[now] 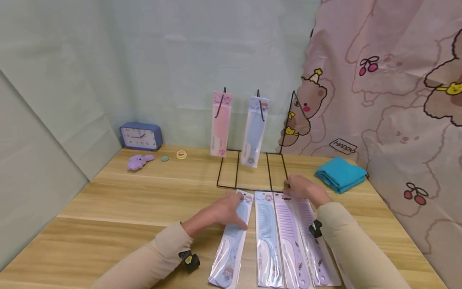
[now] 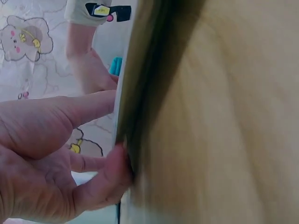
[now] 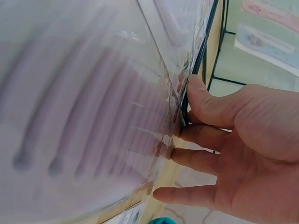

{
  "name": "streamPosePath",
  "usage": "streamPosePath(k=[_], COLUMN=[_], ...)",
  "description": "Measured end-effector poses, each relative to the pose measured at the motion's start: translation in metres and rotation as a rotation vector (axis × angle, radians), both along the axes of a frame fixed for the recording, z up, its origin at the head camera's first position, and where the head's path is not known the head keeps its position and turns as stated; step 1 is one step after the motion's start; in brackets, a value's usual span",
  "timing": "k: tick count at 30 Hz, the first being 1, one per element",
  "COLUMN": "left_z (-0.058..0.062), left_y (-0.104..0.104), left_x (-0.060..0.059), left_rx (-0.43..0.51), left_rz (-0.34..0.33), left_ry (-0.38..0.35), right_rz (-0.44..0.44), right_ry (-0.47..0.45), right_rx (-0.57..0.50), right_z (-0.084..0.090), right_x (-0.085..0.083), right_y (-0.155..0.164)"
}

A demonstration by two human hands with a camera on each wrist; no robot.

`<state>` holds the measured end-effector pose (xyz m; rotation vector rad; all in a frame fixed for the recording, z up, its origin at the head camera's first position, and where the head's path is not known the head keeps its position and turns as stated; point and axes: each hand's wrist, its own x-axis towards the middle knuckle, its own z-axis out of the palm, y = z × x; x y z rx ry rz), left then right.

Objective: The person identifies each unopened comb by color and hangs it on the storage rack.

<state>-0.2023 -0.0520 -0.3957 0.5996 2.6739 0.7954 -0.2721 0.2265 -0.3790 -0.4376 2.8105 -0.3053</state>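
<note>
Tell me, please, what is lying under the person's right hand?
The right hand rests on the top ends of the two purple packaged combs, against the wire rack base. The packets' header parts beneath it are covered.

Light wooden table (image 1: 126, 200); blue combs (image 1: 231, 241), lilac combs (image 1: 288, 237); hanging pink comb (image 1: 220, 123); teal cloth (image 1: 341, 174); blue clock (image 1: 140, 136); pink bear-print curtain (image 1: 397, 100).

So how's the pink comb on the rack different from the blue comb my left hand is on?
The pink comb hangs upright from a hook on the wire rack, while the blue comb lies flat on the table. The pink comb is pink and untouched; the blue comb is light blue, with the left hand at its top end. The pink comb is at the back, the blue comb near the front edge. Both are in clear packaging.
</note>
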Motion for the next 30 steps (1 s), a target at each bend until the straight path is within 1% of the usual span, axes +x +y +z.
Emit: streamPosePath(k=[3,5,11,13,17,23,26,28,30], left_z=[-0.005,-0.005,0.004,0.007,0.011,0.018,0.024,0.028,0.033], left_y=[-0.008,-0.015,-0.035,-0.039,-0.042,-0.044,-0.047,-0.049,-0.05], left_x=[-0.005,-0.008,-0.018,-0.021,-0.024,-0.024,-0.025,-0.025,-0.026], left_rx=[0.097,0.167,0.376,0.421,0.449,0.469,0.486,0.514,0.544], left_rz=[-0.022,-0.033,-0.051,-0.063,-0.082,-0.089,-0.115,-0.137,-0.156], left_ry=[-0.055,-0.108,-0.297,-0.333,-0.339,-0.321,-0.303,-0.292,-0.264], right_rz=[-0.007,-0.006,0.019,0.028,0.047,0.037,0.032,0.036,0.037], right_ry=[-0.006,-0.011,-0.001,0.007,0.022,0.013,0.012,0.012,0.013], right_rx=[-0.004,-0.011,-0.003,0.006,0.017,0.026,0.017,0.011,0.005], right_z=[0.0,-0.001,-0.001,-0.001,0.0,-0.002,0.0,0.0,0.001], right_x=[0.001,0.001,-0.001,-0.002,-0.004,-0.005,-0.005,-0.004,-0.004], right_y=[0.0,0.0,0.001,0.002,0.004,0.005,0.005,0.004,0.003])
